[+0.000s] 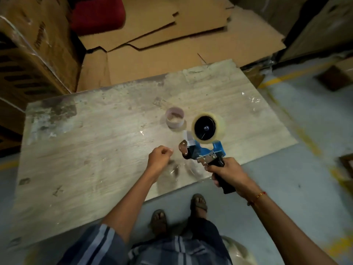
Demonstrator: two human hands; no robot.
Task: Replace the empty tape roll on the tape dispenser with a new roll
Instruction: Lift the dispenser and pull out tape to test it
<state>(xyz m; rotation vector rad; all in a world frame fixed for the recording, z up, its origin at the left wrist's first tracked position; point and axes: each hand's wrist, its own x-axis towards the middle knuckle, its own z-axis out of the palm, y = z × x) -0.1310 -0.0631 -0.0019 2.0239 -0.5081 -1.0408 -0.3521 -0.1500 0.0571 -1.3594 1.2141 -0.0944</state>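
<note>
My right hand (228,174) grips the black handle of the blue tape dispenser (205,152) and holds it just above the table's near right edge. A full roll of clear tape (208,129) sits on the dispenser's black hub, and a short flap of tape hangs off its left side over the metal front plate. The empty cardboard core (174,119) stands on end on the table, just left of the roll. My left hand (160,155) hovers left of the dispenser's front, apart from it, with its fingers curled into a loose fist; I see nothing in it.
The worn wooden table (95,150) bears scraps of clear tape. Flattened cardboard sheets (172,35) lie behind it and stacked boxes (28,54) stand at the left. Grey floor with yellow lines (305,142) runs along the right. My sandalled feet (179,213) are at the table's near edge.
</note>
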